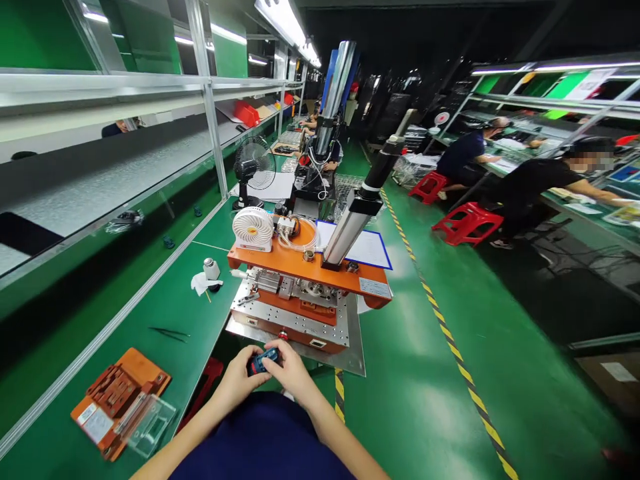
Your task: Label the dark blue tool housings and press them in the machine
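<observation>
Close to my body, both hands hold a small dark blue part with a bit of red (264, 361); its exact kind does not show. My left hand (239, 373) closes on its left side. From the right, my right hand (290, 368) grips it with the thumb across its top. Just beyond my hands stands an orange and metal press machine (300, 323), with a red button (283, 335) on its front. A silver cylinder (347, 233) leans up from its orange top plate (280, 261).
On the green bench at left lie an orange fixture with a clear cover (123, 403), tweezers (170, 333), and a small bottle (211, 269) beside white tissue (201, 285). A white fan (253, 229) tops the machine. Co-workers sit at right near red stools (467, 225).
</observation>
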